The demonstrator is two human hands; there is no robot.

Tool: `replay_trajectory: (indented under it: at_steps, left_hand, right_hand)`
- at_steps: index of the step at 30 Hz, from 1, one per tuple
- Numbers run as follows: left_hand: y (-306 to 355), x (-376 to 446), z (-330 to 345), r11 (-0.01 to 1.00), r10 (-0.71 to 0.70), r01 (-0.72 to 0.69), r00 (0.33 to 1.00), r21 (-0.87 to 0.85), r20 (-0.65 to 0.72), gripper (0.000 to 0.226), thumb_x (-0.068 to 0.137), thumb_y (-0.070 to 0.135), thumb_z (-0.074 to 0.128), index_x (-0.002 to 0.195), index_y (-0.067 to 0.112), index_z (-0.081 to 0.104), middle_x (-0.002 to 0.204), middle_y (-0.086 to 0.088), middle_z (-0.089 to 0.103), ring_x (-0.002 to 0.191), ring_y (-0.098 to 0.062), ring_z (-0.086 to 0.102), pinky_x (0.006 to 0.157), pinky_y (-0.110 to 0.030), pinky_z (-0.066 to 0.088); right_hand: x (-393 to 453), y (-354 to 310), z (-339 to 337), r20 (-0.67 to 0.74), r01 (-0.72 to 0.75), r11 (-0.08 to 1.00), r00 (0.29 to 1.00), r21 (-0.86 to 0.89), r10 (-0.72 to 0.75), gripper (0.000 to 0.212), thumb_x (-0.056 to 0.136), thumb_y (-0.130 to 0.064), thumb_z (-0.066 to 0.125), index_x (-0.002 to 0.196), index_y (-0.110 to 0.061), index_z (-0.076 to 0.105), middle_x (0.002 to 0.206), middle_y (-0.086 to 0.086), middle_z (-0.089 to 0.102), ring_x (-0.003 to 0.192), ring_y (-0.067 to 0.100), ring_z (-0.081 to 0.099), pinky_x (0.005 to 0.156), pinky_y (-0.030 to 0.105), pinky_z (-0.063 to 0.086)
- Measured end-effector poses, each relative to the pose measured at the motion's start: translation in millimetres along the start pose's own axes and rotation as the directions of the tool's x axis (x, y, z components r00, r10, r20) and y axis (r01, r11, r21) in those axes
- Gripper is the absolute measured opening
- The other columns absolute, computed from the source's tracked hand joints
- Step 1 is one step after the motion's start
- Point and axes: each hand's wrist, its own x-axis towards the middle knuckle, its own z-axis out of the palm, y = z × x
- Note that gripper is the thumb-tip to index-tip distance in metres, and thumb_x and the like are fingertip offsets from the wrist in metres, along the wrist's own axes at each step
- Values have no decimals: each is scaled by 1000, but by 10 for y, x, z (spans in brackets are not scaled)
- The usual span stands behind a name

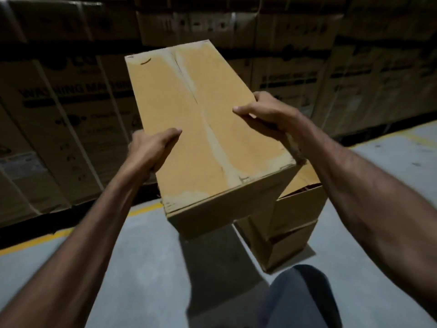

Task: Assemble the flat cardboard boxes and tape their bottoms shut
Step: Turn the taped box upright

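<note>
**Inspector:** Report the position of the cardboard box (208, 129).

**Operator:** The box is assembled and held in the air at centre view, above the grey floor (146, 268). Its two closed flaps face up. Their centre seam (189, 84) runs lengthwise and carries a pale strip that appears to be tape; blur prevents confirmation.

**Inspector:** State of the left hand (151, 147)?

**Operator:** It grips the box's left edge, thumb lying on the top face. The fingers are hidden behind the side wall.

**Inspector:** And the right hand (262, 114)?

**Operator:** It grips the right edge, thumb on the top face, fingers curled over the side.

**Inspector:** Surroundings?

**Operator:** Stacked boxes (290, 228) stand on the floor below and to the right; the uppermost shows an open top. Large printed cartons (59, 114) form a wall behind. A yellow line (142, 209) runs along the floor near their base.
</note>
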Motion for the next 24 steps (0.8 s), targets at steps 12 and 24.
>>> replay_trajectory:
  at_steps: [12,24]
  left_hand:
    - [1294,566,1805,991,36,-11,981,-130,189,61,71,64,82,97,11,67,99,-3,70,91,-17,65,78,-33,52]
    - [806,1167,3133,996,-77,65,973,63,217,41,84,50,80,85,13,62,83,-2,64,68,-14,58,54,-25,40]
  right_hand:
    - [279,212,-1948,-202,-117,973,976,-199,76,25,98,-36,73,93,-16,60,88,-2,59,72,6,56,51,16,44]
    - [1353,1852,-1834,-162,-211,953,971,-219,177,62,97,-31,75,147,-1,54,135,9,59,109,19,56,81,26,49]
